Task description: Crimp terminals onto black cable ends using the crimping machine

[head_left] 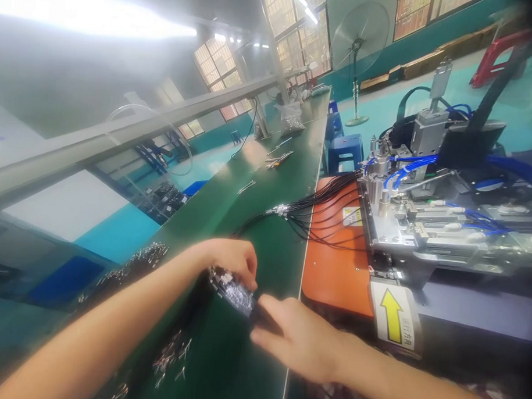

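Note:
My right hand [294, 334] is closed round a thick bundle of black cables whose silver connector ends [234, 294] point up and left, over the green table. At those ends my left hand [235, 259] bends down with its fingers curled together. Whatever it pinches is hidden by the fingers. Beyond my hands, more black cables with silver ends [281, 210] lie on the table and run right across an orange plate [337, 277] to the machine. To my left lie piles of cables with bright ends [148, 255] and loose wire ends [171, 356].
A metal machine [388, 209] with blue air tubes stands at the right. Tools [279, 159] and thin rods [246, 187] lie farther up the green table [231, 210], with a clear bag of parts [290, 119] behind. Blue stools [346, 150] and a fan [356, 45] stand beyond.

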The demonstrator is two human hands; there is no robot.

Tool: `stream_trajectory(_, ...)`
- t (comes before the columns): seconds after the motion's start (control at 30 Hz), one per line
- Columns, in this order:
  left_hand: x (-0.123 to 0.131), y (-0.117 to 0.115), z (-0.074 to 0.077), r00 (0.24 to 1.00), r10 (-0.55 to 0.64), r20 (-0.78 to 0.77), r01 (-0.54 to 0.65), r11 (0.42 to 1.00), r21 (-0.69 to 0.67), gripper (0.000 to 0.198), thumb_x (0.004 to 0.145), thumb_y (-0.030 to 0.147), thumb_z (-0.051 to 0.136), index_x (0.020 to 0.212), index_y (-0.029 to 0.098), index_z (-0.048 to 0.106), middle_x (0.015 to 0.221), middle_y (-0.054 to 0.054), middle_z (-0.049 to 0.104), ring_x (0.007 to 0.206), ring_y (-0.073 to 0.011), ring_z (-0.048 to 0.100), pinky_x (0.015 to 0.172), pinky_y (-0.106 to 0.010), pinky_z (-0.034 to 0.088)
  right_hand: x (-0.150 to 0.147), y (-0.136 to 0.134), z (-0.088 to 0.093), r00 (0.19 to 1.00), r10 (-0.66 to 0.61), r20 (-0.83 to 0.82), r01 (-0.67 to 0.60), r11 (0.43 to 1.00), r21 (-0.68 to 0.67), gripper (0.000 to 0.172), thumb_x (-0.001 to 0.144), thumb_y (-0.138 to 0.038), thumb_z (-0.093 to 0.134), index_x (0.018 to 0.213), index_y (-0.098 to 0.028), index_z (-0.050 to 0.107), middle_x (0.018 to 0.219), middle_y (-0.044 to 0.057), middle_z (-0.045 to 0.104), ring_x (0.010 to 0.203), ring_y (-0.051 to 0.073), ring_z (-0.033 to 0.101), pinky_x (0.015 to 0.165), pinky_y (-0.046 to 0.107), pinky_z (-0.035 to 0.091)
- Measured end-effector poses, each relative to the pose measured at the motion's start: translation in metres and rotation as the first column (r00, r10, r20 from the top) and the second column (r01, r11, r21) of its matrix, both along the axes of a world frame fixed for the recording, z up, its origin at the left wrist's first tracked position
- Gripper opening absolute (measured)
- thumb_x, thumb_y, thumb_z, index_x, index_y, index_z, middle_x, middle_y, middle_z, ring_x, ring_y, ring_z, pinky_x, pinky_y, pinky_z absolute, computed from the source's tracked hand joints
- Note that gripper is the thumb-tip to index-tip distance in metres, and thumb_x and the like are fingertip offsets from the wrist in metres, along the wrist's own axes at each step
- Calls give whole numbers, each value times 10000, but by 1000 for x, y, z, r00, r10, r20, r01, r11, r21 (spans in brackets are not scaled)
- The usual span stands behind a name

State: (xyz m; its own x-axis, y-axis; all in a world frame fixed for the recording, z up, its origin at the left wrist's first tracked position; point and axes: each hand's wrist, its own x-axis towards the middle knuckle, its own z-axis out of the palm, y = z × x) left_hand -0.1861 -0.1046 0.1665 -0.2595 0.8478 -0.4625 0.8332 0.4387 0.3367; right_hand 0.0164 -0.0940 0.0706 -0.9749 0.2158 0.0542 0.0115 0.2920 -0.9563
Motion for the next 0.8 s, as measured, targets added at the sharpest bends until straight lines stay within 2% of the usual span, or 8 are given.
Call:
stream_trajectory(0.13, 7, -15, 17, 968, 137, -208, -45, 918, 394, 186, 732, 345, 614, 846, 205, 658, 894, -39, 686, 845, -198, 599, 707, -274, 454, -9, 7, -16, 994, -76, -78, 35, 900, -436, 211, 861, -316, 550, 751, -201, 411, 634, -57, 388, 553, 82, 352, 501, 218, 274)
stream_trajectory(0.23, 23, -48, 7, 900, 396, -184, -90, 579, 810, 204, 822, 409, 572, 853, 210, 607, 812, -16, 646, 758, -172, 570, 701, -281, 436, -13, 16, -25, 990, -73, -120, -17, 786, -618, 234, 838, -317, 582, 739, -202, 403, 562, -86, 362, 480, 59, 307, 453, 202, 243)
stream_trajectory(0.33, 42, -77, -28, 913, 277, 299, -402, 737, 543, 340, 760, 475, 674, 926, 203, 555, 819, -32, 666, 682, -168, 578, 582, -268, 425, -16, 23, -27, 989, -82, -126, -20, 761, -649, 232, 809, -303, 615, 737, -198, 422, 542, -95, 373, 450, 48, 302, 430, 196, 236)
stream_trajectory(0.43, 56, -92, -57, 685, 293, 667, -640, 680, 358, 479, 761, 440, 705, 1105, 214, 459, 1000, -82, 678, 719, -162, 604, 594, -275, 451, -16, 26, -28, 987, -91, -134, -21, 750, -661, 206, 814, -302, 607, 756, -197, 439, 536, -101, 363, 440, 48, 288, 422, 197, 228)
stream_trajectory(0.5, 61, -96, -59, 614, 289, 734, -698, 633, 335, 413, 744, 389, 737, 1017, 196, 493, 833, -38, 672, 660, -138, 581, 589, -257, 444, -16, 26, -29, 987, -85, -136, -22, 768, -640, 191, 827, -299, 587, 760, -196, 441, 538, -98, 364, 444, 53, 290, 427, 202, 231)
stream_trajectory(0.67, 58, -67, -19, 830, 128, 543, -492, 628, 603, 186, 784, 330, 695, 853, 191, 593, 710, 11, 634, 619, -109, 567, 588, -224, 448, -15, 10, -25, 994, -92, -67, 59, 919, -391, 164, 831, -254, 569, 742, -191, 446, 628, -60, 413, 562, 82, 365, 507, 219, 283)
stream_trajectory(0.77, 40, -25, -4, 987, 89, 133, -144, 858, 493, 225, 674, 330, 744, 846, 208, 662, 658, 12, 655, 600, -145, 594, 592, -250, 465, -14, 0, -22, 997, -23, -69, -4, 932, -362, 172, 844, -269, 569, 752, -194, 445, 638, -56, 428, 569, 85, 369, 511, 221, 282)
stream_trajectory(0.8, 32, -13, -2, 990, 116, 75, -138, 866, 481, 237, 597, 311, 789, 768, 197, 672, 580, 14, 628, 558, -155, 579, 565, -257, 453, -14, -1, -22, 997, -22, -70, -9, 906, -423, 174, 845, -275, 568, 758, -197, 439, 621, -61, 423, 548, 81, 360, 498, 219, 277)
